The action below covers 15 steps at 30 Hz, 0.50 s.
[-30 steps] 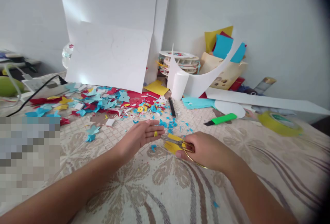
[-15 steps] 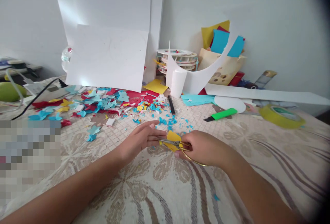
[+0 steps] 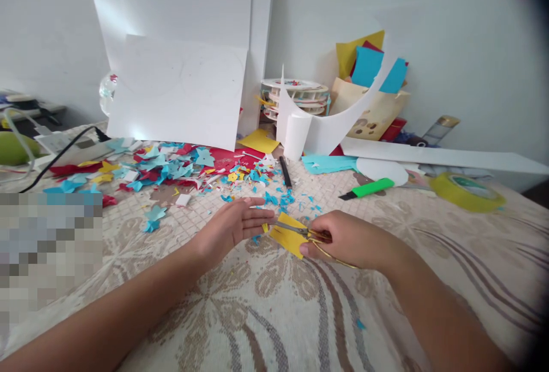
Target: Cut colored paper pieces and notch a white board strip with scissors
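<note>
My right hand (image 3: 345,242) is closed around the gold handles of a pair of scissors (image 3: 315,236). Their grey blades point left, crossing over a yellow piece of paper (image 3: 288,238). The thumb of that hand rests at the paper's lower right edge. On the other side, my left hand (image 3: 231,226) is at the blade tips, its fingers long and close together. A small yellow paper strip (image 3: 265,227) shows at those fingertips, partly hidden by them. Small blue paper scraps (image 3: 278,198) lie just beyond both hands.
Coloured paper flowers and scraps (image 3: 165,166) cover the table's back left. A black pen (image 3: 285,172), a green cutter knife (image 3: 373,188) and a yellow tape roll (image 3: 467,192) lie beyond my hands. White boards (image 3: 180,92) lean at the back, near a paper bag (image 3: 371,112).
The scissors and right hand have shifted slightly right, and more of the yellow paper shows below the blades. The small yellow strip stays at my left fingertips.
</note>
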Each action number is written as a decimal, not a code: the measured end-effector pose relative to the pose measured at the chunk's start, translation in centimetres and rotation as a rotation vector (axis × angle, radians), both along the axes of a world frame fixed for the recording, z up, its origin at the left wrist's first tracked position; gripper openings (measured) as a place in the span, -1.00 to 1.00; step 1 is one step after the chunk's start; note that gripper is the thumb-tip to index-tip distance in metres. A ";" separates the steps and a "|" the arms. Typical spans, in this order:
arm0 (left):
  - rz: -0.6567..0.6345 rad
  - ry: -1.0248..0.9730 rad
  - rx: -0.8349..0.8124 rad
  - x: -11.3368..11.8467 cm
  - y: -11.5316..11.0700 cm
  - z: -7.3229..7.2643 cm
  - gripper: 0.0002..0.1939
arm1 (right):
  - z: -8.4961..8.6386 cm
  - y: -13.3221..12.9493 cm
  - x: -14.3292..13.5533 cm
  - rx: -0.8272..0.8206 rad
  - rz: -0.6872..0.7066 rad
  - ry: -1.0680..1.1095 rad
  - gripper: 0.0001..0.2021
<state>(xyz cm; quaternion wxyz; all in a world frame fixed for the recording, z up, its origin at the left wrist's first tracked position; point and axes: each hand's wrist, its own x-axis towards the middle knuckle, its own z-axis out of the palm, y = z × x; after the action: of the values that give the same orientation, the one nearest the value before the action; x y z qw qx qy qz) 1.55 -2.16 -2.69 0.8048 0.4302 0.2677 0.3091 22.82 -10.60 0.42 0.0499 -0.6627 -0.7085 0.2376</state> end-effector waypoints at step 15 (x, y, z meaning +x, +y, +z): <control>0.011 0.095 0.119 0.3 -0.5 0.1 -0.67 | 1.1 -0.1 1.4 -0.329 0.102 0.156 -0.60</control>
<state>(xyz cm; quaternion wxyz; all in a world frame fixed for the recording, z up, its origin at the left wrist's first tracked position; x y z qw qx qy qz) 1.80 -2.67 -2.63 0.7624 0.4902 0.2891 0.3080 24.26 -10.70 1.48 -0.0164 -0.6048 -0.6865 0.4033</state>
